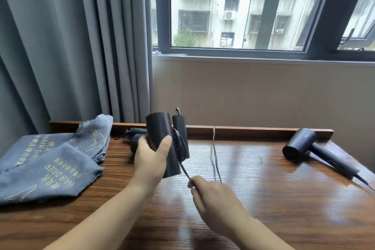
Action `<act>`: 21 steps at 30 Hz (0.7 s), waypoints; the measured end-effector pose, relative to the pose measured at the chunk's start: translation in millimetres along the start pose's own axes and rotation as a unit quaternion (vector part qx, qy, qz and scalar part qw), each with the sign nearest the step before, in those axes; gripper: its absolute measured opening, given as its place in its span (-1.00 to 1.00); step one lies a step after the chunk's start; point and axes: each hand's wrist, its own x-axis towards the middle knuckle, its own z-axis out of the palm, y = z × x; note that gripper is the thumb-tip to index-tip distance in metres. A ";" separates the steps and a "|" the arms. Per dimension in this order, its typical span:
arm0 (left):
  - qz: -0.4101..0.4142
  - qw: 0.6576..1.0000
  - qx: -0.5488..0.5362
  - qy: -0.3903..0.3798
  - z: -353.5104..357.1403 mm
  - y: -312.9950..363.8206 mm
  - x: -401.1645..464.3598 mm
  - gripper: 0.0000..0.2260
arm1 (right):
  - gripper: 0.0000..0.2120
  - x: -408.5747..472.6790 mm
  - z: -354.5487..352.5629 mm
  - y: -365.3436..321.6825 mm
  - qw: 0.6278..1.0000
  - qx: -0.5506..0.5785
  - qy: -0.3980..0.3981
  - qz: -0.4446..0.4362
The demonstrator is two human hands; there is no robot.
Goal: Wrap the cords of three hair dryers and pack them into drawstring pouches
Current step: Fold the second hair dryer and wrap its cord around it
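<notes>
A matte black dryer, a smooth cylinder with a straight handle folded alongside it, is held up over the middle of the table. The left hand grasps the barrel from the left, thumb across its near face and fingers curled behind. Several turns of thin black cord are already wound around the handle, and one strand runs down and to the right into the right hand. That hand lies just near and right of the dryer, fingers closed on the cord; a loop of it rises blurred above the knuckles.

The table is dark brown wood with a strong straight grain and a glossy finish that mirrors the window light; a low raised lip runs along its far edge.

A second dryer of the same matte black lies on its side at the far right, well apart from both hands, handle pointing near and right with its cord trailing off the edge. A third dryer lies at the far edge just behind the left hand, mostly hidden.

On the left lie grey fabric pouches, soft and creased, printed in yellow with "HAIR DRIER". They lie flat and overlapping; whether anything is inside cannot be told.
</notes>
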 end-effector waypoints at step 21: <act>0.064 0.812 0.402 -0.418 -40.1 35.1 -4.7 -0.69 | -0.74 17.2 -69.8 36.9 0.975 -0.084 0.023 -0.203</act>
